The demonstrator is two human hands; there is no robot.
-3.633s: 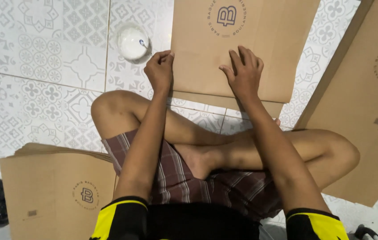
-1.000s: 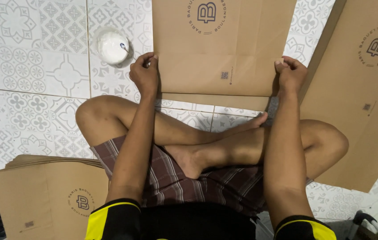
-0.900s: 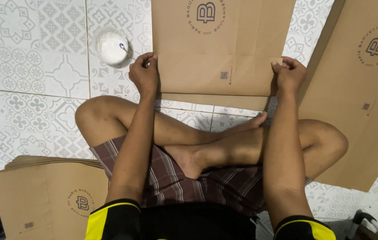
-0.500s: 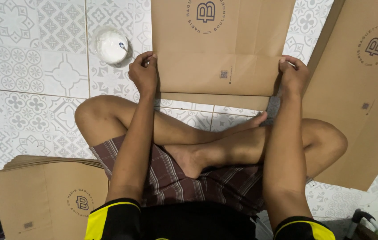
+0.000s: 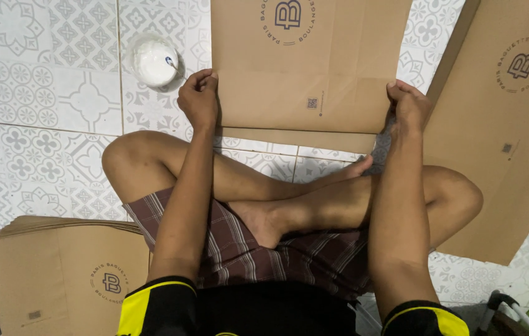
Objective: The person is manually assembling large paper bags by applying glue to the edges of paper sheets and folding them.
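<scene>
My right hand (image 5: 409,106) has slid slightly down the paper bag (image 5: 305,65) edge; my left hand (image 5: 198,98) pinches the opposite edge. Bag lies flat on the tiled floor (image 5: 40,112) before my crossed legs.

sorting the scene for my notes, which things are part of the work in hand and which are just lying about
In hand:
- brown paper bag, flat on the tiled floor
- left hand at its left edge
- right hand at its right edge

Lying about:
- stack of flat bags, lower left
- large flat bag, right
- white round container
</scene>
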